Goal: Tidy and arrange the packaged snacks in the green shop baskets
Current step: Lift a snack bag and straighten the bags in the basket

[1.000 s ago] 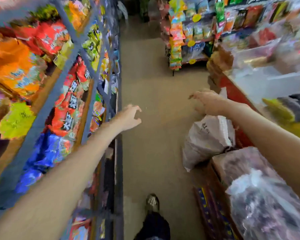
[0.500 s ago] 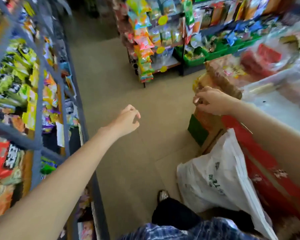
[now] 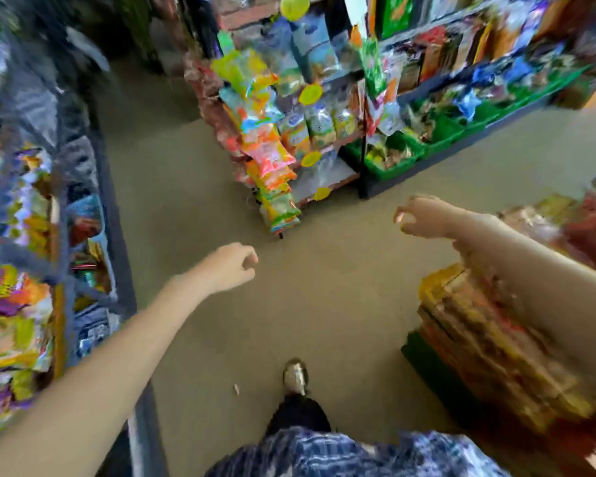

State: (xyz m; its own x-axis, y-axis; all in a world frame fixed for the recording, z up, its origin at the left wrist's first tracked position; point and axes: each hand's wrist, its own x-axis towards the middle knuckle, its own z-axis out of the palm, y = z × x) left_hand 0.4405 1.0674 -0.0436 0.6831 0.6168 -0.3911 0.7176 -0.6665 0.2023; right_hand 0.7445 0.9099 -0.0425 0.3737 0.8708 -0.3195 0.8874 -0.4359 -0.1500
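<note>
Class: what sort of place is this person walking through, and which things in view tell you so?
Most likely a small snack shop. Hanging strips of colourful snack packets, green plastic baskets of packaged snacks on a low shelf, and a grey metal rack of packets line a narrow aisle.

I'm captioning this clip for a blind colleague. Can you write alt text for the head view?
Both arms reach forward over a shop aisle floor, left hand and right hand loosely curled and empty. Green baskets of packaged snacks sit low on the shelving ahead; the picture is motion-blurred.

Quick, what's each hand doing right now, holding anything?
Left hand: fingers loosely curled, holding nothing, out over the aisle floor.
Right hand: fingers loosely curled, empty as far as the blur shows.
</note>
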